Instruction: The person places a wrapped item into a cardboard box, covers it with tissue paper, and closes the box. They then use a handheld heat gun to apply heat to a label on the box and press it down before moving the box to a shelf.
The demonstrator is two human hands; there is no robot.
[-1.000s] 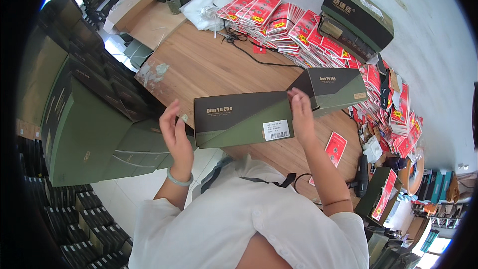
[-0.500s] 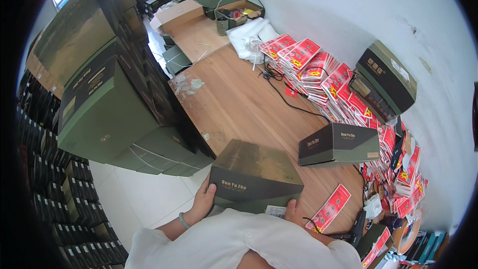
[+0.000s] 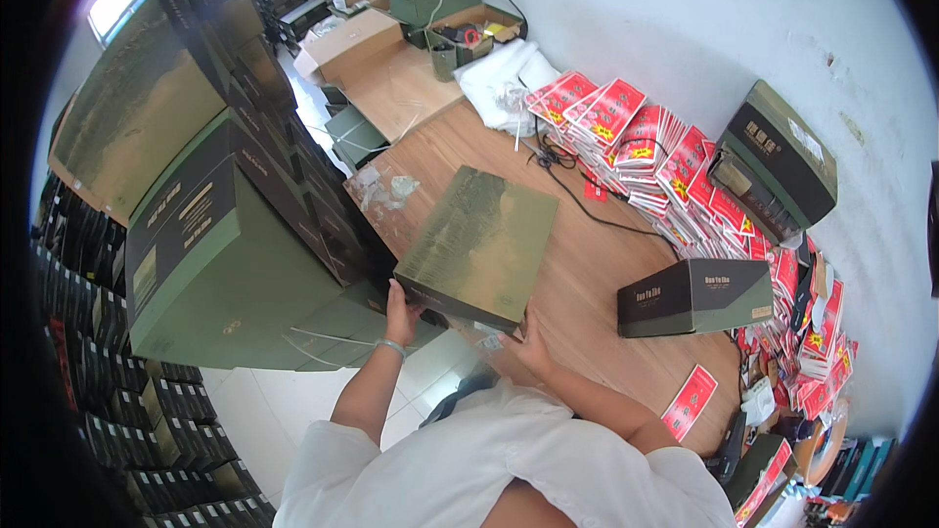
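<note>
At six o'clock, just above your white shirt, both of your hands carried one item.

Item 1: flat olive-green box (image 3: pixel 481 242), rectangular, dark side walls, lid face tilted up toward the camera. It was held in the air over the near edge of the wooden table (image 3: pixel 587 254), between the green stack at nine o'clock and the dark box at three o'clock.

Item 2: your left hand (image 3: pixel 399 305), a thin band at the wrist. It was pressed against the box's lower left corner, fingers wrapped under the edge and closed on it.

Item 3: your right hand (image 3: pixel 533 340). It sat beneath the box's lower right corner, palm up against the underside; how far its fingers curled could not be told, as the box hid them.

Item 4: stack of large green cartons (image 3: pixel 225 264), at nine to ten o'clock, just beside the held box and leaning.

Item 5: dark oblong box (image 3: pixel 694 295) with an olive top, at three o'clock, resting on the table, apart from your hands.

Item 6: red printed packets (image 3: pixel 646 137), fanned in rows from one to four o'clock along the wall.

Item 7: black cable (image 3: pixel 587 207), trailing across the table at one o'clock.

Item 8: crumpled clear plastic (image 3: pixel 386 191), at eleven o'clock on the table's corner.
</note>
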